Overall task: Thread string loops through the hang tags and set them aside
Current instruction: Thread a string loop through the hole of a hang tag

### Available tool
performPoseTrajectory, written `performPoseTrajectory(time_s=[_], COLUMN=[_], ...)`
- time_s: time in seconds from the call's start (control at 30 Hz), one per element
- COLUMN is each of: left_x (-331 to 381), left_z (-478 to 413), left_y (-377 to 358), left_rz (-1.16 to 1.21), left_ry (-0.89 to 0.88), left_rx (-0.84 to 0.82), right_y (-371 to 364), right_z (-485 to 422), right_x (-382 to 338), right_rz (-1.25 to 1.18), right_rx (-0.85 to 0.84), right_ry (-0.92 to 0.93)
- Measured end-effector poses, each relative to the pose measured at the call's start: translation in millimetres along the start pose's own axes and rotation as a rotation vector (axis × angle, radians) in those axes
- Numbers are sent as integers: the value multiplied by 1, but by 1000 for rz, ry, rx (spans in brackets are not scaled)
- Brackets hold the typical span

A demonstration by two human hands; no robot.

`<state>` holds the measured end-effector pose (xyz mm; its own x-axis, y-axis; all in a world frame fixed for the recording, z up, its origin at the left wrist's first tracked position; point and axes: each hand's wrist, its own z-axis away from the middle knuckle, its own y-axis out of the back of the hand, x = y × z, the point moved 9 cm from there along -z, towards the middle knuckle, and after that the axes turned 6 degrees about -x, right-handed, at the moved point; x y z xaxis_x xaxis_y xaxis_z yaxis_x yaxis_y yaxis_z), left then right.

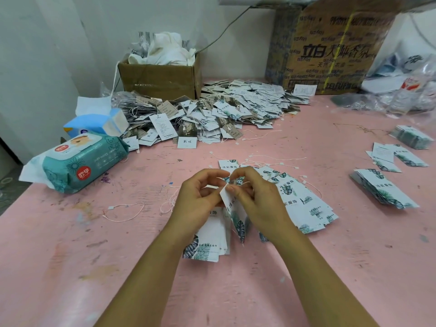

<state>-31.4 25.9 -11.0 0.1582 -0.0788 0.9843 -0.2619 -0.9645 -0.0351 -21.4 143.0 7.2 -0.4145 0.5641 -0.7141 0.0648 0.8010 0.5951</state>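
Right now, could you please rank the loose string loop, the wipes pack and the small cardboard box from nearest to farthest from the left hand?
From the left hand, gripping a hang tag:
1. Loose string loop, just to its left.
2. Wipes pack, farther left and back.
3. Small cardboard box, at the far back.

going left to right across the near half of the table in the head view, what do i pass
wipes pack → loose string loop → left hand → right hand, the two hands holding a hang tag between them → stack of tags
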Motion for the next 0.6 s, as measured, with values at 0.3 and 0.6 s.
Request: performPoseTrajectory(time_s=[0.3, 0.6], left_x=[-1, 1], left_z=[-2, -1], left_y=[7, 24], left_rz=[-161, 155], left_ry=[-27, -48], left_rx=[87, 221], right_y=[1, 5], right_z=[0, 0], right_x=[0, 7], right_rz=[75, 2], right_rx=[-21, 10], right_ry=[29, -11])
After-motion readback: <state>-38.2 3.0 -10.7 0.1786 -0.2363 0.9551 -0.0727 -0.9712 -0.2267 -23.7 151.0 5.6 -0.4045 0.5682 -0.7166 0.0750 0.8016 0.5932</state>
